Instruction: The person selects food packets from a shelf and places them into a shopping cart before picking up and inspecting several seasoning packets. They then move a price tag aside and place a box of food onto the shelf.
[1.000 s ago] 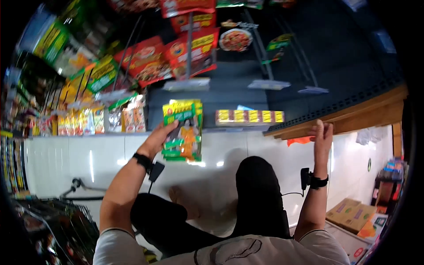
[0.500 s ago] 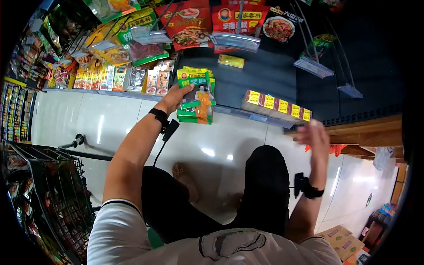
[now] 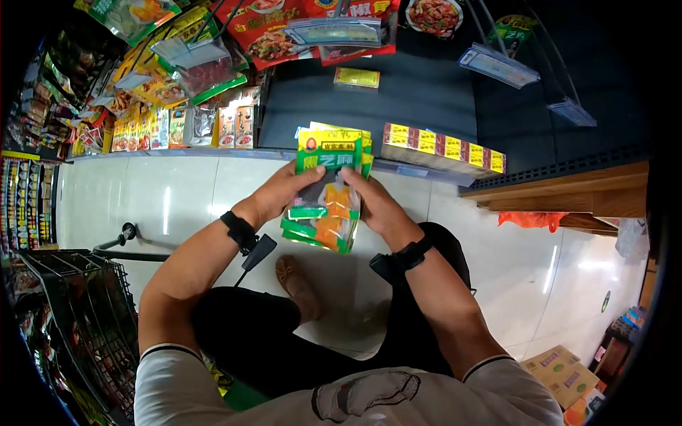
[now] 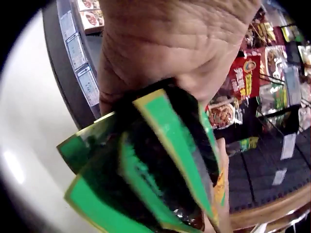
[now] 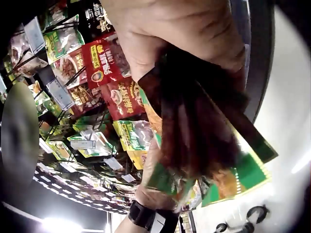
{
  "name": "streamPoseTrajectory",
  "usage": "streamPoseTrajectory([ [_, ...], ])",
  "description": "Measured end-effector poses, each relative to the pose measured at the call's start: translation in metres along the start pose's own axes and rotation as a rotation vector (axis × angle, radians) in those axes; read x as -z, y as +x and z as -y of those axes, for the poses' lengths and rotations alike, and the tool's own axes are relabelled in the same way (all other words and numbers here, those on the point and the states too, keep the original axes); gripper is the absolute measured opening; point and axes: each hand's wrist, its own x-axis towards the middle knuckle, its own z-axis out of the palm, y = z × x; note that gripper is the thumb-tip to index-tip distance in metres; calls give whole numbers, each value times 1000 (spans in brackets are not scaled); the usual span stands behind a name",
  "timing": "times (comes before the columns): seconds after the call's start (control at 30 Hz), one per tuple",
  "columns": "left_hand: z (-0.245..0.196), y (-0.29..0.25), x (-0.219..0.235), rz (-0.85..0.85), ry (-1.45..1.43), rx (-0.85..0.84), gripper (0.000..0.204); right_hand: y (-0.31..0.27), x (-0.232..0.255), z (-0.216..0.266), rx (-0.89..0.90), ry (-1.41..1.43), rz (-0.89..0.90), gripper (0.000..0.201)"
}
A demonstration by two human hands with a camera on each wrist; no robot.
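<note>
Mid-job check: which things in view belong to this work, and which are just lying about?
Likely in the job:
green packets, held by both
left hand
right hand

Likely just about:
boxes, in a row
red bag
carton

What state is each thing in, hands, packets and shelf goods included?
Green packets: stacked unevenly, held in both hands
Left hand: gripping their left side, thumb in front
Right hand: gripping their right side, thumb in front
Dark shelf: partly stocked
Small boxes: lined up along the shelf's front
Small yellow pack: lying on the shelf
Red packets: hanging above the shelf
</note>
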Motion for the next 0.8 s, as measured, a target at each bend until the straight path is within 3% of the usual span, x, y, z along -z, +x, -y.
streamPoseTrajectory([
  [0.1, 3, -1, 2, 6, 346, -6, 69, -2, 13, -16, -55, -20, -68, 37],
  [0.17, -13, -6, 6, 27, 596, 53, 79, -5, 16, -12, -70, -4, -60, 36],
  [0.2, -17, 0, 23, 5, 695, 171, 92, -7, 17, -10, -76, 7, -57, 35],
  [0.27, -41, 14, 44, -20, 650, 128, 90, -12, 17, -6, -71, 57, -39, 30],
  [0.4, -71, 68, 68, -321, 989, -267, 75, -26, 12, 2, -96, 42, -45, 28],
  [0.47, -71, 111, 82, -385, 1231, -453, 65, -30, 17, 2, -116, 24, -38, 31],
  [0.53, -67, 157, 91, -417, 1438, -517, 60, -33, 25, 3, -133, -8, -45, 33],
  [0.6, -72, 180, 74, -428, 1465, -517, 60, -39, 34, 5, -143, -57, -74, 34],
  [0.8, -84, 245, 47, -401, 1743, -441, 67, -55, 18, 19, -137, -177, -213, 31],
])
